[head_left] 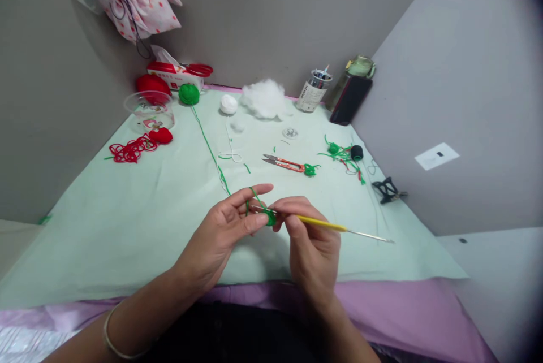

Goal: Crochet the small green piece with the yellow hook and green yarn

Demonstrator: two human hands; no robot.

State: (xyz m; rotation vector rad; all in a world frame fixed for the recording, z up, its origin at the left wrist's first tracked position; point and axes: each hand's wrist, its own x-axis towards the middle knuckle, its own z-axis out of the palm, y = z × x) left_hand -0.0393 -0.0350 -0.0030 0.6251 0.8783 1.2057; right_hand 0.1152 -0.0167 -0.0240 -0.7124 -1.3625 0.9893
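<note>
A small green crocheted piece [270, 217] is pinched between the thumb and fingers of my left hand [227, 224], with green yarn looped over its raised index finger. My right hand [311, 238] grips a crochet hook [322, 223] with a yellow handle, its metal tip at the green piece. From a green yarn ball [189, 94] at the back left, a strand runs down the cloth to my left hand. Orange-handled thread snips [284, 163] lie beyond my hands, beside a small green knotted piece [311, 170].
Red yarn [127, 151] and a clear plastic cup [150, 114] stand at the left. White stuffing [265, 99] and a white yarn ball [228, 104] lie at the back. A pen jar [313, 91], a phone [351, 99], yarn scraps [339, 154] and a black clip [388, 190] are at the right.
</note>
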